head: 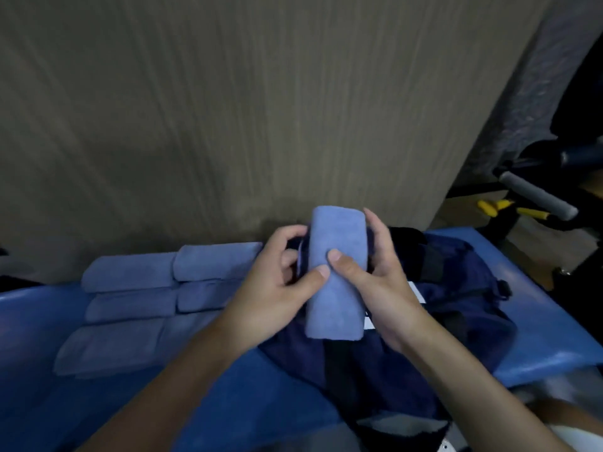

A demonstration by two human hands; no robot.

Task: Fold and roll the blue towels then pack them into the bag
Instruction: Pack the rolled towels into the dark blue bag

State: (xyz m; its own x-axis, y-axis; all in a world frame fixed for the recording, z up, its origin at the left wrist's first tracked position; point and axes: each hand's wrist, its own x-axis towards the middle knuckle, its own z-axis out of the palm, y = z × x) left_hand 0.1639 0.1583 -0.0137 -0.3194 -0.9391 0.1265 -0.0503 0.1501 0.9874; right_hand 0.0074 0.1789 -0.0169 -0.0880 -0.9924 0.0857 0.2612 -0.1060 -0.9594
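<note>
Left hand (pixel 274 288), right hand (pixel 380 283) both gripping rolled towel (pixel 336 228), fingers curled round it, over dark bag (pixel 456 288); spare rolls (pixel 130 272) alongside.

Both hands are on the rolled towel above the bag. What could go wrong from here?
The rolled towel is held only by the left hand and right hand; easing either grip may let it unroll before it is inside.
The bag lies slumped and its opening is hard to see, so the towel might snag on the fabric or land on top.
The left forearm passes close to the finished rolls and may nudge them.
</note>
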